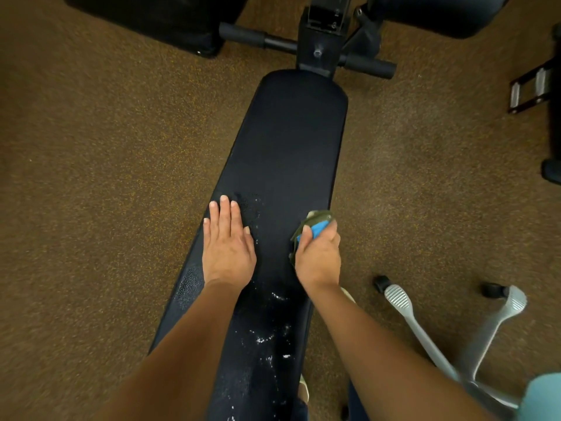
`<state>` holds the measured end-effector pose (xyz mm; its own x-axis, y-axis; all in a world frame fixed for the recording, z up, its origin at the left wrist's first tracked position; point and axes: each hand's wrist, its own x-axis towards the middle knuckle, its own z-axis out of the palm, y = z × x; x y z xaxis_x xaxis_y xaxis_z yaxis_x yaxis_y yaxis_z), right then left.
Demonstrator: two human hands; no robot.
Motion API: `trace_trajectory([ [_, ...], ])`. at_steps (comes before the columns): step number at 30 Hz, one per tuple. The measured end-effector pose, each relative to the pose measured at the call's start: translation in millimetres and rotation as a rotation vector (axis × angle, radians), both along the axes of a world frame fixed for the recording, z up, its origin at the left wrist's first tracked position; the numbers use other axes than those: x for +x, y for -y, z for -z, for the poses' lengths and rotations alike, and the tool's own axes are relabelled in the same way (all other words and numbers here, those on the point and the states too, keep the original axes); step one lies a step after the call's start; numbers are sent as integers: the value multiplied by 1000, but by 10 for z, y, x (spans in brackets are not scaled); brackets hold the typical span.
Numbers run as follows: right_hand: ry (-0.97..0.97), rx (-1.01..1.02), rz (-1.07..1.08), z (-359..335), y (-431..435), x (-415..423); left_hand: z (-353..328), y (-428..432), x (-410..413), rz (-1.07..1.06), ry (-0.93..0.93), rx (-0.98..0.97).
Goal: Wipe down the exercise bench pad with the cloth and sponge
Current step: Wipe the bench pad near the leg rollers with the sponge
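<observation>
**Item 1. Bench pad** (291, 141): long, dark, upholstered. It runs from the bottom centre of the view up to a rounded far end. The far half is plain and matte. The near half carries white flecks (264, 338) scattered along its middle and a damp speckled patch (250, 202) just ahead of the left fingertips.

**Item 2. Left hand** (227, 241): palm down and flat on the left part of the pad, fingers straight and close together. It holds nothing.

**Item 3. Right hand** (318, 256): at the pad's right edge, level with the left hand and apart from it. The fingers are curled round the sponge and cloth together.

**Item 4. Sponge** (318, 230): blue, showing between thumb and fingers of the right hand.

**Item 5. Cloth** (315, 214): olive green, bunched round the sponge. It sticks out ahead of the knuckles and lies against the pad surface.

**Item 6. Bench frame** (317, 41): black metal, joined at the pad's far end, with a padded crossbar (243, 34) reaching out to either side.

**Item 7. Floor** (106, 147): brown speckled surface on both sides of the pad.

**Item 8. Chair base** (425, 338): grey spokes with black castors (381, 282), standing on the floor to the right of the right forearm.

**Item 9. Black padded block** (151, 16): upper left, on the floor, beside the crossbar's end.
</observation>
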<state>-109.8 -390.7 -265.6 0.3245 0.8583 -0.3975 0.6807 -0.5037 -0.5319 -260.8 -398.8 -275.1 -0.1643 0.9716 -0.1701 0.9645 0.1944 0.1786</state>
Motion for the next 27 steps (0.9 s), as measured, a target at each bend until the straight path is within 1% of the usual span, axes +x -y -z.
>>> trace_trajectory([
  [1,38,-8,-1,5,-83,-16,3,2,-1,2,3,-1],
  [3,180,30,-68,16,-92,-93,6,0,-6,2,0,2],
  [4,252,76,-148,18,-6,-137,2,0,-6,3,-3,3],
  [6,351,144,-378,14,247,-133,-3,-2,-3,4,-8,4],
  [8,396,168,-590,45,421,19,-10,0,-7,5,-4,-2],
  [9,414,170,-637,60,413,91,-10,3,-14,12,-5,-4],
  [10,430,164,-633,58,349,117,-12,7,-24,21,-8,-2],
  [13,426,96,-438,2,98,-90,-3,19,-48,40,1,4],
  [14,419,78,-430,-14,87,-188,0,22,-52,43,7,7],
  [15,425,93,-489,-21,131,-251,4,26,-55,43,11,13],
  [18,437,185,-885,-11,366,-57,5,25,-58,39,6,22],
  [19,440,209,-980,3,376,76,3,29,-59,40,9,21],
  [20,453,227,-1021,14,344,168,-1,31,-59,45,11,20],
  [21,470,224,-1005,20,282,200,-1,31,-59,49,11,21],
  [22,488,203,-940,18,209,165,-5,31,-60,50,12,20],
  [24,492,131,-746,-15,125,-68,-1,31,-64,44,23,18],
  [25,482,109,-697,-30,129,-196,-1,30,-67,40,35,20],
  [26,469,107,-715,-40,170,-287,-2,30,-73,37,52,23],
  [27,464,118,-802,-36,236,-309,-7,31,-83,39,74,29],
])
